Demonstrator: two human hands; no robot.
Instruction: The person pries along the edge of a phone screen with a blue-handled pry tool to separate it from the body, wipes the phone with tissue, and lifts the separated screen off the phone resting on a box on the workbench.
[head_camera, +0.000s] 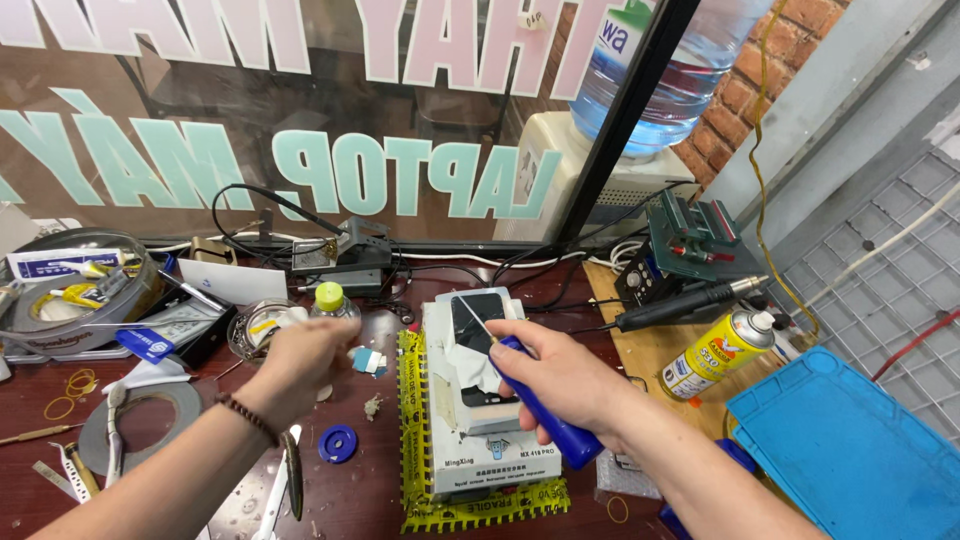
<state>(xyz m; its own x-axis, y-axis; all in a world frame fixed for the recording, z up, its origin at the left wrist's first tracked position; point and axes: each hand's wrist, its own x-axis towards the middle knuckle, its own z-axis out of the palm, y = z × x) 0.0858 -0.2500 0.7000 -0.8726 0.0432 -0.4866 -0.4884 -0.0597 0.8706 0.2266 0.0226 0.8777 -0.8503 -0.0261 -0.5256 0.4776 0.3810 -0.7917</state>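
My right hand (560, 375) grips a blue-handled tool (545, 415) whose thin metal tip rests on a dark phone (478, 345) lying on a white heating plate machine (480, 440) edged with yellow tape. White tissue (468, 362) lies across the phone. My left hand (300, 362) hovers to the left of the machine, fingers curled; I cannot tell whether it holds anything. A small clear bottle with a yellow-green cap (331, 300) stands just behind it.
A round tray of tools (70, 290), a tape roll (150, 420), tweezers (290, 475) and a blue ring (338, 443) lie at left. A soldering handpiece (680, 305), a yellow spray can (715, 352) and a blue mat (850, 450) sit at right. A glass pane stands behind.
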